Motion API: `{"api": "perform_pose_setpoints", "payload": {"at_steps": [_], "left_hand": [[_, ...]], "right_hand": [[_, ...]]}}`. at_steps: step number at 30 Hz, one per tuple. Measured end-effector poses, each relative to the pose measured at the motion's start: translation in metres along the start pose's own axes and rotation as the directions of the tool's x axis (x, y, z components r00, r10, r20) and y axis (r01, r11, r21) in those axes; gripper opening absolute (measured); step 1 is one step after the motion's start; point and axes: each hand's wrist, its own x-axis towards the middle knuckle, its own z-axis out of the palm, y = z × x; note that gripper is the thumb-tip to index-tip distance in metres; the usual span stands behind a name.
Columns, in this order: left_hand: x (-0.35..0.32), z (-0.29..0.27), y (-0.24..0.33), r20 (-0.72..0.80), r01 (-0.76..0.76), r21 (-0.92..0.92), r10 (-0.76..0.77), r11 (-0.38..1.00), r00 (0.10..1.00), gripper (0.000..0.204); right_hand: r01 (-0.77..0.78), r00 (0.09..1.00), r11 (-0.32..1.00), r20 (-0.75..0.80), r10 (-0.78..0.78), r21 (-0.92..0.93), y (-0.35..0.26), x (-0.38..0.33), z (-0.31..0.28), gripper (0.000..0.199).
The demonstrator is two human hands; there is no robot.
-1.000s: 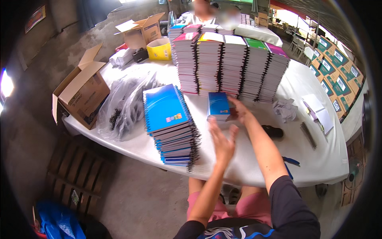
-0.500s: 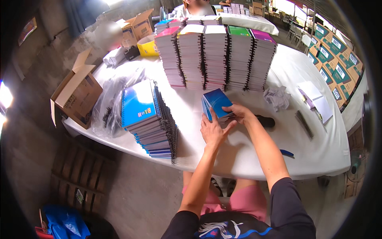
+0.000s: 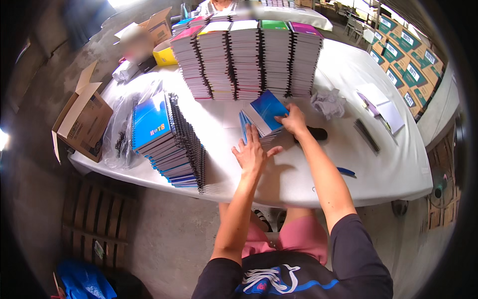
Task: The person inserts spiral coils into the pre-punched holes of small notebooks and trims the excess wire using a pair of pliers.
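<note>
A small pile of blue-covered notebooks (image 3: 267,130) lies in front of me at the middle of the table. My right hand (image 3: 294,119) pinches the right edge of the top blue notebook (image 3: 270,108), which sits askew over the pile. A pale strip shows along its left side, and I see no spiral on it. Against the near left side of the pile rests my left hand (image 3: 253,154), fingers spread, thumb stretched out. To the left stands a leaning stack of spiral-bound blue notebooks (image 3: 158,130), with black coils along its right side.
Tall stacks of spiral notebooks (image 3: 245,62) line the far side. Crumpled paper (image 3: 328,103), a dark coil bundle (image 3: 367,135), a black object (image 3: 317,133), a blue-handled tool (image 3: 346,172) and an open notebook (image 3: 384,112) lie right. An open carton (image 3: 84,122) stands left.
The top blue notebook has shifted and turned against the pile, held by my right hand. My left hand's fingers have spread more. The whole view has moved slightly.
</note>
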Motion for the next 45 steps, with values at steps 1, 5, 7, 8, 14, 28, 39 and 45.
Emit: {"api": "perform_pose_setpoints", "payload": {"at_steps": [1, 5, 7, 8, 14, 28, 39, 45], "left_hand": [[0.001, -0.004, -0.001, 0.033, 0.002, -0.016, -0.002, 1.0, 0.999, 0.111], [0.011, -0.005, -0.017, -0.127, 0.071, -0.24, -0.104, 0.968, 0.986, 0.094], [0.015, -0.005, -0.021, -0.286, 0.004, -0.303, -0.095, 0.953, 0.953, 0.079], [0.022, -0.003, -0.025, -0.262, -0.031, -0.332, -0.061, 0.943, 0.963, 0.077], [0.048, -0.003, -0.022, -0.082, 0.157, -0.36, -0.199, 0.92, 0.977, 0.096], [-0.073, -0.009, 0.01, 0.027, 0.029, -0.999, 0.056, -0.034, 0.998, 0.042], [-0.072, -0.073, 0.019, 0.017, -0.542, -0.016, 0.542, 0.84, 0.84, 0.014], [-0.082, -0.027, 0.012, -0.015, -0.539, 0.241, 0.559, 0.807, 0.829, 0.041]], "right_hand": [[0.105, 0.989, 0.994, -0.101, -0.104, 0.012, 0.0, -0.004, 0.0, 0.038], [0.009, 0.998, 0.894, -0.056, 0.018, 0.448, -0.023, -0.034, -0.031, 0.032], [-0.059, 0.998, 0.853, 0.003, 0.067, 0.518, -0.016, -0.035, -0.034, 0.034], [-0.092, 0.996, 0.826, 0.034, 0.088, 0.556, -0.013, -0.034, -0.035, 0.036], [-0.258, 0.966, 0.608, 0.193, 0.172, 0.75, 0.014, -0.016, -0.016, 0.046], [-0.075, 0.971, 0.823, 0.228, -0.068, 0.564, 0.021, -0.188, -0.035, 0.041], [-0.253, 0.946, 0.829, -0.307, 0.104, -0.498, 0.202, -0.053, -0.209, 0.041], [-0.121, 0.99, 0.741, -0.029, 0.136, -0.661, 0.187, -0.031, -0.185, 0.028]]}}
